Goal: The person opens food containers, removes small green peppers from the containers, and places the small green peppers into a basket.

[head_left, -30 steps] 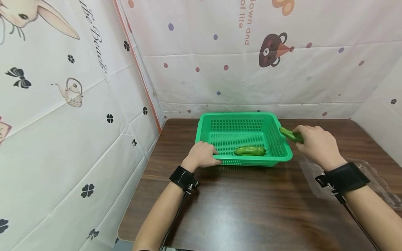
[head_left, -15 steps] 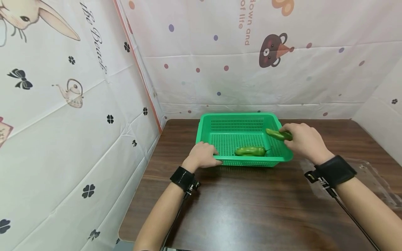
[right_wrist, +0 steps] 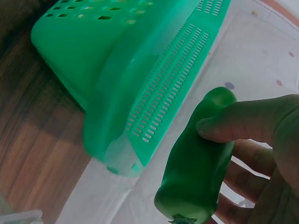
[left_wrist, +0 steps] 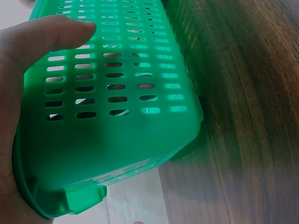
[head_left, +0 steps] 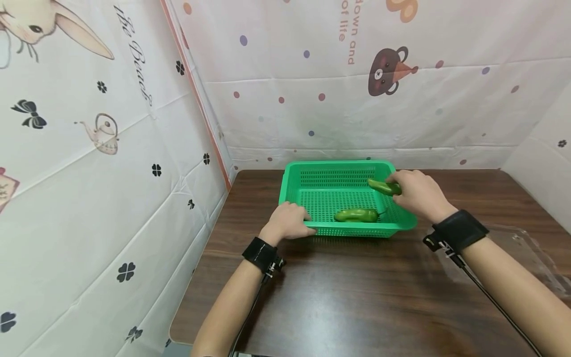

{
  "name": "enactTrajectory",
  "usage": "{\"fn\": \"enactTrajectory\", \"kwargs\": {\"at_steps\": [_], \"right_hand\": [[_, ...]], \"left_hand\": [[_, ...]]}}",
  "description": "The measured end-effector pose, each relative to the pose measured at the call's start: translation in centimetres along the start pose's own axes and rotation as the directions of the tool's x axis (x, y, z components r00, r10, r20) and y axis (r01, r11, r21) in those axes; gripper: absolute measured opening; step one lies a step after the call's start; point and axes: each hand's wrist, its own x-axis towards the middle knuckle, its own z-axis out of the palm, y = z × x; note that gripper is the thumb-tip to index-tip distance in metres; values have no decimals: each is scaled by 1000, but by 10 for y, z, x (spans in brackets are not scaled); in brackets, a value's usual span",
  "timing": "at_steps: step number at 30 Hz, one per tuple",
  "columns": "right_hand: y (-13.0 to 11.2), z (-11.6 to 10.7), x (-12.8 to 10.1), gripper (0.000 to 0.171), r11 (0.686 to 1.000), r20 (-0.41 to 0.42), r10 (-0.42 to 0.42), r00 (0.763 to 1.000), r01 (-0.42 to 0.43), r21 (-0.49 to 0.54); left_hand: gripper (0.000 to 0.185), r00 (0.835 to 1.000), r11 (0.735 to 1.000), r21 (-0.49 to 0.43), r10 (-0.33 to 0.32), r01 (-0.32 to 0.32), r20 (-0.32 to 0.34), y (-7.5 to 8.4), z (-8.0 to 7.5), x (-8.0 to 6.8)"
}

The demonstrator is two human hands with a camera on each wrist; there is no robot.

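Note:
A green plastic basket [head_left: 357,231] with slotted walls stands at the back of the table. Over its near left corner the left hand [head_left: 287,219] grips the rim; the left wrist view has the thumb [left_wrist: 70,33] against the outer wall. One green pepper [head_left: 357,214] lies inside, along the near wall. A second green pepper [right_wrist: 191,163] is pinched between the thumb and fingers of the right hand [head_left: 419,193]. In the head view this held pepper sits above the basket's right side, its free end pointing left.
A clear plastic tray [head_left: 517,253] lies on the wooden table [head_left: 352,292], partly behind the right forearm. Patterned white sheets [head_left: 276,119] hang behind the table and along its left side. Cables run from both wrist straps.
My right hand has moved left with the pepper, from beside the basket's right rim to over its interior. The left hand and the basket have stayed in place.

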Motion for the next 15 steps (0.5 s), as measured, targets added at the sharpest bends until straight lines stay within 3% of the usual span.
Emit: {"fn": "enactTrajectory", "kwargs": {"at_steps": [15], "right_hand": [[-4, 11, 20, 37, 1000, 84, -6, 996, 6, -4]], "left_hand": [[42, 1000, 1000, 13, 4, -4, -4, 0, 0, 1]]}}
